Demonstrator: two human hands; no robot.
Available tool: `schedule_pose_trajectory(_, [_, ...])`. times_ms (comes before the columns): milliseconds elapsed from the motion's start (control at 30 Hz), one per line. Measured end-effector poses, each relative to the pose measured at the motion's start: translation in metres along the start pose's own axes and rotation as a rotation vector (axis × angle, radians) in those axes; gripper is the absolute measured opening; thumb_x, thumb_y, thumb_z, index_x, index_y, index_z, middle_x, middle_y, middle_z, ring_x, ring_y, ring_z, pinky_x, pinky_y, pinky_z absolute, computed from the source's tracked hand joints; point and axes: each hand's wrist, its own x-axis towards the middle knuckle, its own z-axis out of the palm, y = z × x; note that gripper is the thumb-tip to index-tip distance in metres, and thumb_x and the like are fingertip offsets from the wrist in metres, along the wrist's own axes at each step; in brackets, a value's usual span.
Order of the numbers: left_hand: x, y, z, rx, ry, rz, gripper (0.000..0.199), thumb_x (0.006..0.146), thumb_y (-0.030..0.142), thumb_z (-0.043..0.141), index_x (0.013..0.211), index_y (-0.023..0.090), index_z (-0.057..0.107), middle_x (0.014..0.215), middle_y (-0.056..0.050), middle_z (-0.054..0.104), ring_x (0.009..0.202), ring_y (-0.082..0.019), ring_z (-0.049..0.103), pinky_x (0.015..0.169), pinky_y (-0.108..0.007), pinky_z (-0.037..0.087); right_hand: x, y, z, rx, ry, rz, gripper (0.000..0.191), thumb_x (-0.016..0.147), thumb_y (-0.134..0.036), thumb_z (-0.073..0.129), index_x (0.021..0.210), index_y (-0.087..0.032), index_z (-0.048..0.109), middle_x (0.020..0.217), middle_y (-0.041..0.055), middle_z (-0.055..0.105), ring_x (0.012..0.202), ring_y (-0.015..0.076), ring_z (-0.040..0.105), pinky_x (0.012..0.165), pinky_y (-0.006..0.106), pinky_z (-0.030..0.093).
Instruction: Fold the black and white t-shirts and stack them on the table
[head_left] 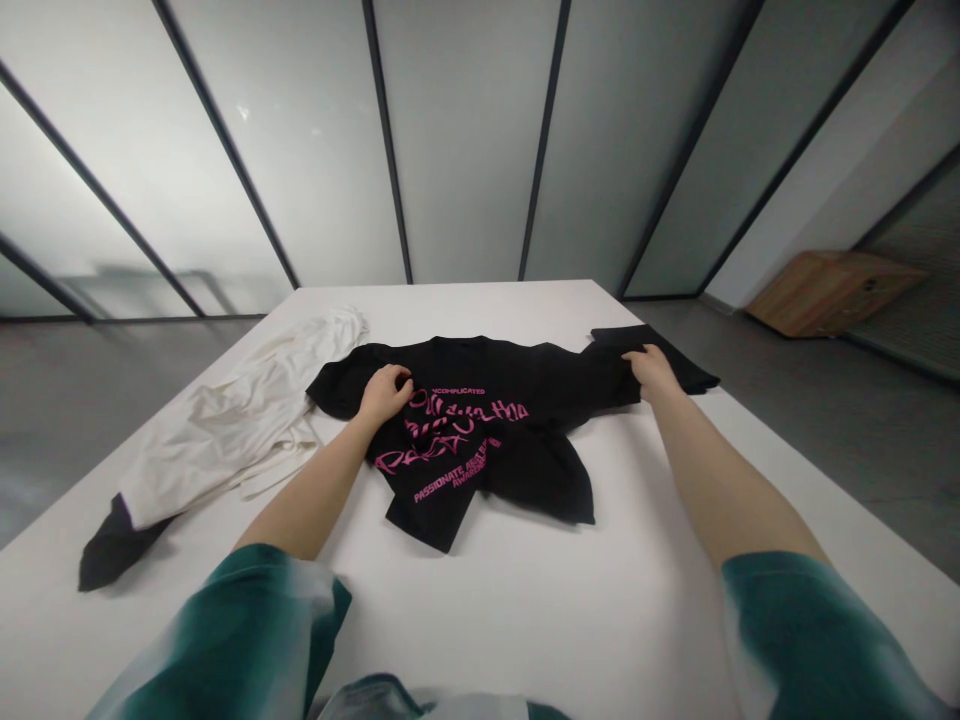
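Note:
A black T-shirt (pixel 487 400) with pink lettering lies crumpled and spread on the white table, its print facing up. My left hand (pixel 385 395) sits on the shirt near the collar, with fingers curled into the cloth. My right hand (pixel 652 372) grips the shirt's right side at its far edge. Behind that hand, a dark fold of black cloth (pixel 637 340) sticks out; I cannot tell whether it belongs to the shirt. Green and white tie-dyed sleeves (pixel 817 630) cover my upper arms.
A crumpled white garment (pixel 225 430) lies on the left of the white table (pixel 510 620), with a black cloth (pixel 116 548) at its near end, hanging over the table edge. Frosted glass panels (pixel 465 150) stand behind. A wooden box (pixel 832 293) sits on the grey floor at right.

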Motion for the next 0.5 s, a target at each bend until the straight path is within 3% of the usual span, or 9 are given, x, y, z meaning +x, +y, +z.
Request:
schedule_pose_trajectory(133, [-0.003,-0.006,0.004,0.106,-0.04,0.048,0.035,0.086,0.036,0.052,0.109,0.017,0.07,0.114,-0.012,0.07,0.108,-0.029,0.063,0.099,-0.044,0.048,0.018,0.0,-0.021,-0.094,0.06,-0.036,0.032,0.073,-0.02,0.06,0.105,-0.018,0.067,0.091,0.0067,0.069,0.086,0.0227,0.065,0.076,0.034,0.054])
schedule_pose_trajectory(300, [-0.004,-0.002,0.01,0.165,-0.166,0.13,0.048,0.089,0.053,0.049,0.116,0.018,0.069,0.126,-0.011,0.066,0.12,-0.03,0.059,0.105,-0.044,0.044,0.024,-0.009,-0.039,-0.556,0.013,-0.184,0.022,0.077,-0.025,0.059,0.088,-0.013,0.075,0.086,0.0139,0.071,0.094,0.0315,0.066,0.085,0.04,0.051])
schedule_pose_trajectory(400, [-0.005,-0.005,0.013,0.16,-0.19,0.123,0.053,0.09,0.056,0.047,0.119,0.017,0.068,0.129,-0.012,0.065,0.121,-0.03,0.058,0.105,-0.044,0.044,0.013,-0.024,-0.035,-0.819,-0.007,-0.308,0.03,0.081,-0.027,0.056,0.099,-0.013,0.076,0.1,0.0178,0.073,0.099,0.0316,0.066,0.087,0.039,0.049])
schedule_pose_trajectory(500, [-0.005,-0.008,0.014,0.14,-0.175,0.117,0.053,0.09,0.055,0.046,0.118,0.017,0.069,0.128,-0.013,0.065,0.121,-0.03,0.058,0.106,-0.044,0.045,-0.002,-0.046,-0.022,-0.867,-0.022,-0.424,0.036,0.083,-0.03,0.055,0.108,-0.015,0.076,0.105,0.0166,0.073,0.099,0.0299,0.066,0.086,0.037,0.049])
